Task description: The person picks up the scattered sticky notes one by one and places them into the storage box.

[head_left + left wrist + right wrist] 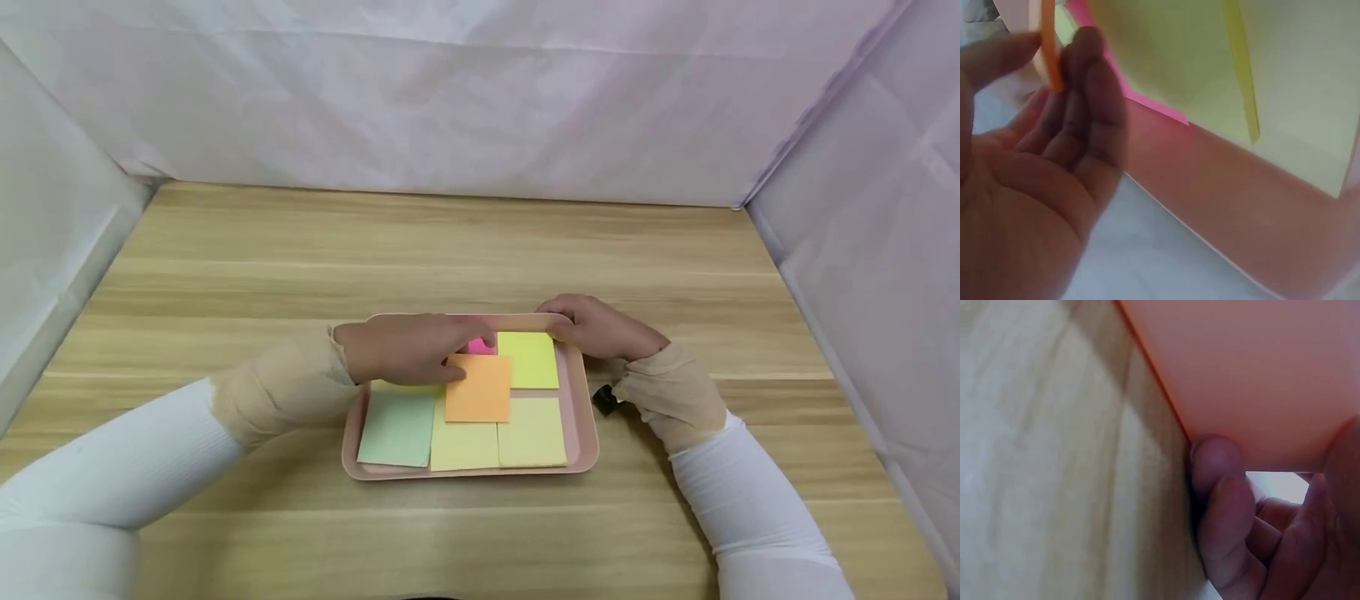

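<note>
My left hand (pixel 405 348) pinches an orange sticky note pad (pixel 480 398) between thumb and fingers, above the middle of a shallow pink tray (pixel 590 425). In the left wrist view the orange pad (pixel 1050 53) appears edge-on. At the tray's far right corner my right hand (pixel 600 327) grips the rim, its fingers around the wall in the right wrist view. Inside the tray lie a bright yellow pad (pixel 528 362), a pale green pad (pixel 396 429) and pale yellow pads (pixel 532 433). A magenta pad (pixel 480 346) is mostly hidden by my left hand.
The tray rests on a wood-grain table (pixel 450 542). White cloth (pixel 450 108) stands behind the table and along both sides. Beside my right wrist is a small black object (pixel 605 400).
</note>
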`<state>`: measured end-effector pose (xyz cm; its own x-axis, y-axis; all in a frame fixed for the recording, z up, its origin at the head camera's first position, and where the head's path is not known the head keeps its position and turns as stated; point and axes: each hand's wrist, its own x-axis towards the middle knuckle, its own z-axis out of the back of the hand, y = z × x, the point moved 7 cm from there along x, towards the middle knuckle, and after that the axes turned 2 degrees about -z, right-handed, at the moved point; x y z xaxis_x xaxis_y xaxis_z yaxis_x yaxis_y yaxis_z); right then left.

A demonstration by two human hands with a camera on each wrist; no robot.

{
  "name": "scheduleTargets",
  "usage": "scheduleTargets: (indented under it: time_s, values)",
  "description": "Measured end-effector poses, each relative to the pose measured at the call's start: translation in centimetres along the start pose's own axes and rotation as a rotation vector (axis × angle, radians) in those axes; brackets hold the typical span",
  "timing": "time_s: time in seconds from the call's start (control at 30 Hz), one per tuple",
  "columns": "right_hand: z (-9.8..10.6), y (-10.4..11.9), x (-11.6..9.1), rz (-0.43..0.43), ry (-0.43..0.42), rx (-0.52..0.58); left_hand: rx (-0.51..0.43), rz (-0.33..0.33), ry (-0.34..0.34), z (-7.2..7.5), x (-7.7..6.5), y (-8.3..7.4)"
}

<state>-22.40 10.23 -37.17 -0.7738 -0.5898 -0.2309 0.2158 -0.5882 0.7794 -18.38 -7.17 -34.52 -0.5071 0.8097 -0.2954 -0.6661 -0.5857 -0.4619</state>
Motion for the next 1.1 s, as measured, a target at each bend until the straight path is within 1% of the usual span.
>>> scheduleTargets:
  time_s: [0.07, 0.17, 0.3, 0.4, 0.47, 0.53, 0.63, 0.7, 0.77, 0.8, 0.87, 0.93, 1.0, 1.03, 1.07, 1.1]
  values:
    - [-0.1, -0.1, 0.0, 0.000, -0.001, 0.000, 0.050, 0.012, 0.033, -0.3, -0.1, 0.2]
    - [-0.5, -1.2, 0.4, -0.003, 0.003, -0.010, 0.137, 0.035, 0.067, -0.8, -0.3, 0.4]
    - [-0.8, -2.4, 0.8, 0.007, 0.009, -0.017, 0.208, 0.049, 0.060, -0.9, -0.5, 0.3]
    - [-0.6, -1.3, 0.2, -0.004, 0.007, -0.015, 0.214, 0.045, 0.037, -0.8, -0.6, 0.1]
    - [-0.6, -1.5, 0.0, -0.020, 0.009, -0.016, 0.214, 0.041, 0.030, -0.8, -0.5, -0.1]
    - [-0.5, -1.7, -0.2, -0.028, 0.010, -0.016, 0.212, 0.038, 0.028, -0.9, -0.4, -0.3]
    - [-0.7, -3.4, 0.0, -0.031, 0.002, -0.014, 0.212, 0.027, 0.029, -0.9, -0.3, -0.6]
    - [-0.7, -3.5, -0.1, -0.031, -0.005, -0.012, 0.207, 0.008, 0.017, -0.6, -0.2, -0.8]
    - [-0.6, -3.6, -0.2, -0.033, -0.013, -0.011, 0.195, -0.034, -0.021, -0.1, -0.1, -1.0]
    - [-0.5, -3.5, -0.2, -0.028, -0.015, -0.019, 0.188, -0.060, -0.054, 0.3, -0.1, -1.1]
    - [-0.5, -3.3, -0.3, -0.014, -0.009, -0.039, 0.178, -0.106, -0.145, 1.5, -0.3, -1.2]
    - [-0.3, -3.1, -0.8, -0.011, -0.010, -0.063, 0.166, -0.121, -0.257, 2.8, -0.7, -1.0]
    - [0.2, -2.8, -1.4, -0.012, -0.041, -0.090, 0.161, -0.097, -0.369, 4.1, -1.4, -0.2]
    - [0.6, -2.6, -1.8, -0.009, -0.069, -0.098, 0.156, -0.066, -0.407, 4.7, -1.8, 0.5]
    - [1.0, -2.5, -2.1, -0.012, -0.107, -0.114, 0.145, -0.021, -0.427, 5.1, -2.2, 1.4]
    - [1.4, -2.4, -2.3, -0.012, -0.150, -0.133, 0.130, 0.031, -0.430, 5.4, -2.7, 2.5]
